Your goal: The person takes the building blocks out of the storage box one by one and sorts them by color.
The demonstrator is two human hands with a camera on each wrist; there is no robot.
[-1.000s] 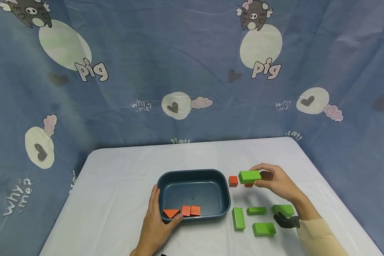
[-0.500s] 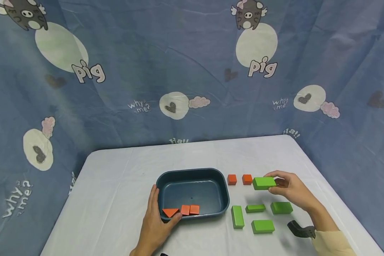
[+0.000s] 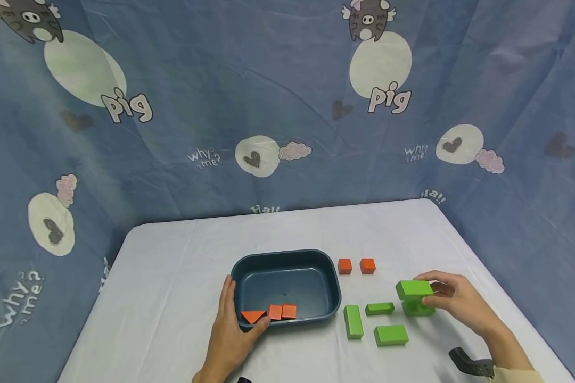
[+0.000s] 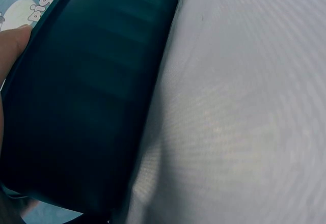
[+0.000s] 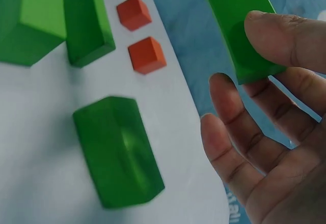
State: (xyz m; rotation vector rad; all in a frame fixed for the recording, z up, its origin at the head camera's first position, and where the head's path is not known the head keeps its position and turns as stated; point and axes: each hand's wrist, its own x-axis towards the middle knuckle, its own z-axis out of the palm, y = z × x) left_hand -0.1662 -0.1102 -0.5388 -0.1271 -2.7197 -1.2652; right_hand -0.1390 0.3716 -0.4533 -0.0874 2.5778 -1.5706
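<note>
My right hand pinches one end of a green rectangular block between thumb and fingers. This block is held above another green block and partly covers it in the head view. In the right wrist view the thumb lies across the held block, and two fingers stay off it. My left hand holds the near left corner of a dark blue plastic bin, thumb at the front rim and fingers along the left side. Inside the bin's front edge lie an orange triangular block and two orange cubes.
Two orange cubes, a nearer one and a right one, stand right of the bin. More green blocks lie in front: an upright-lying one, a thin one and a thick one. A blue patterned curtain hangs behind the white table.
My right hand has moved right and toward me with the green block, from over the orange cubes to over a green block. My left hand stays at the bin's corner.
</note>
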